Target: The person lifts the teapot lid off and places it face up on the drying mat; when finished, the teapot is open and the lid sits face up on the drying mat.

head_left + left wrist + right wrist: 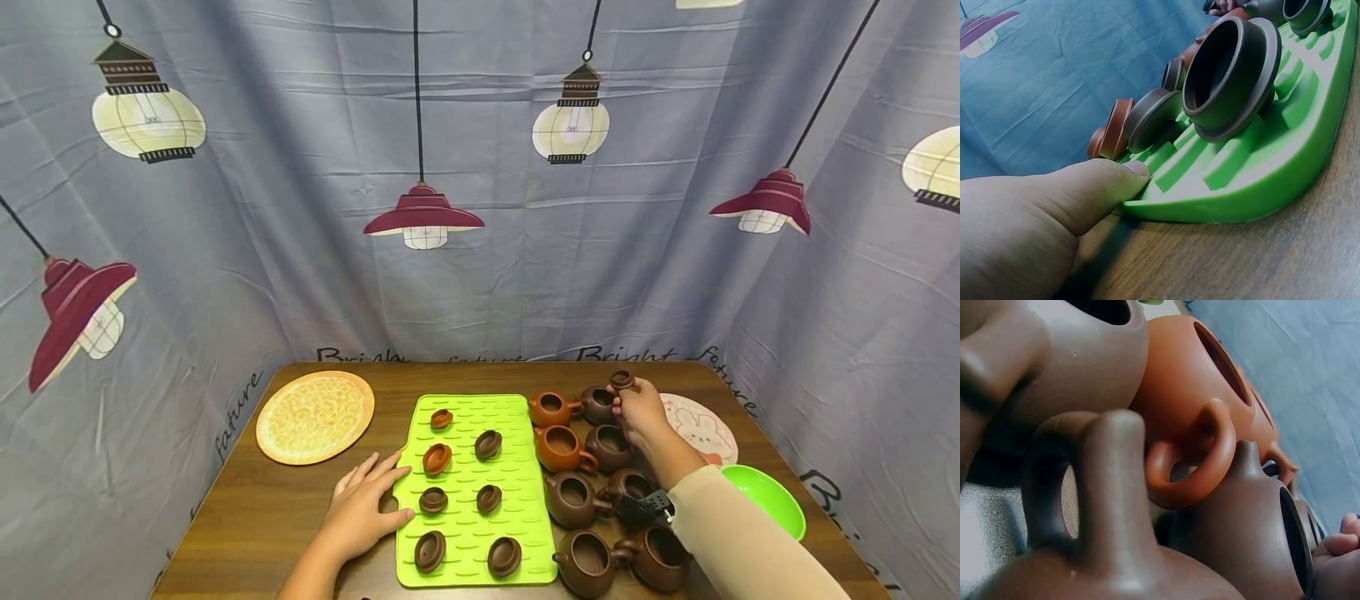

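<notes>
In the head view my right hand (pixel 643 408) pinches a dark brown teapot lid (pixel 621 381), held up just above the farthest dark teapot (pixel 597 406). Only part of that right hand (pixel 1339 562) enters the right wrist view, beyond a lidless brown teapot (pixel 1241 531). My left hand (pixel 363 510) lies with fingers spread at the left edge of the lime-green mat (pixel 461 571). Its thumb (pixel 1110 175) rests on the mat's rim in the left wrist view. Several loose lids, dark brown (pixel 430 551) and orange-brown (pixel 437 459), stand tilted on the mat.
Lidless teapots stand in two columns right of the mat, including orange-brown ones (pixel 557 450) and dark ones (pixel 585 571). A round yellow placemat (pixel 315 417) lies back left. Under the right arm's far side are a bunny-patterned round mat (pixel 701 429) and a green bowl (pixel 768 500).
</notes>
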{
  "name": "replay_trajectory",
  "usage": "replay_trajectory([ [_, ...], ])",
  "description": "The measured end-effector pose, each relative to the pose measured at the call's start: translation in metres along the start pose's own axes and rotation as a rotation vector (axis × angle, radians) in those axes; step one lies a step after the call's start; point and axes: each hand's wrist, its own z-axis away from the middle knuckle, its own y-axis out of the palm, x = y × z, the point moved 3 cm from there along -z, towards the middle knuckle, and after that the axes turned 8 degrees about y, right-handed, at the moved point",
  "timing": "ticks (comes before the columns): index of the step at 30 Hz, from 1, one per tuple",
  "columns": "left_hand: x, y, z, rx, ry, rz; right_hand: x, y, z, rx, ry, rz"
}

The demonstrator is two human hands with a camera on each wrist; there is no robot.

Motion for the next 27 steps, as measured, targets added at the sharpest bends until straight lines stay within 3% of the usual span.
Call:
replay_trajectory([
  [5, 0.0, 0.0, -0.001, 0.0, 0.002, -0.003, 0.003, 0.002, 0.003, 0.013, -0.019, -0.051],
  [11, -0.001, -0.001, -0.001, 0.0, -0.001, -0.001, -0.008, 0.013, 0.001, 0.043, -0.039, -0.033],
  [27, 0.0, 0.0, -0.001, -0.003, -0.005, 0.001, -0.01, 0.097, 0.03, 0.212, 0.028, 0.063],
])
